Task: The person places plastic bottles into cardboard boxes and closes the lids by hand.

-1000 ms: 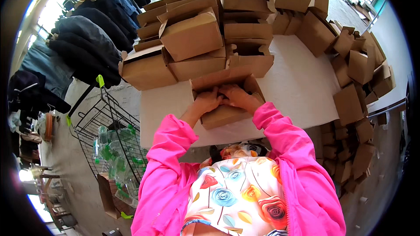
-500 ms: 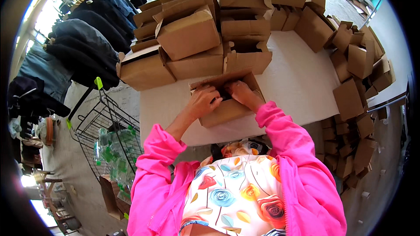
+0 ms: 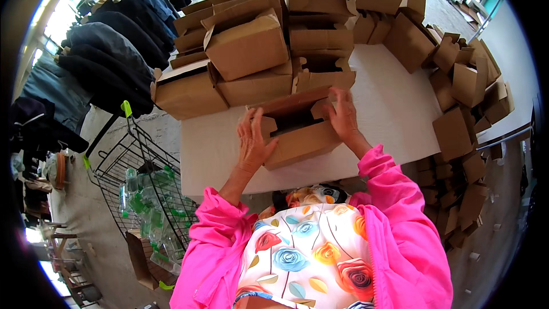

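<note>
An open brown cardboard box [image 3: 303, 147] stands in front of me near the table's front edge. Its lid flap is raised at the back, and the inside looks dark; what lies in it I cannot make out. Against the box's left end rests my left hand [image 3: 251, 140], fingers stretched and apart, thumb toward the front wall. At the opposite end, my right hand [image 3: 344, 119] grips the side, its thumb by the inner edge and its fingers outside.
Stacked open boxes [image 3: 246, 46] line the back of the white table [image 3: 389, 114]. More boxes [image 3: 469, 80] pile up at the right, some lower down. A wire cart [image 3: 143, 189] with plastic bottles stands at the left, below hanging dark clothes [image 3: 114, 51].
Both hands have come out of the box's opening and moved apart to its two ends. The box's dark inside now shows between them.
</note>
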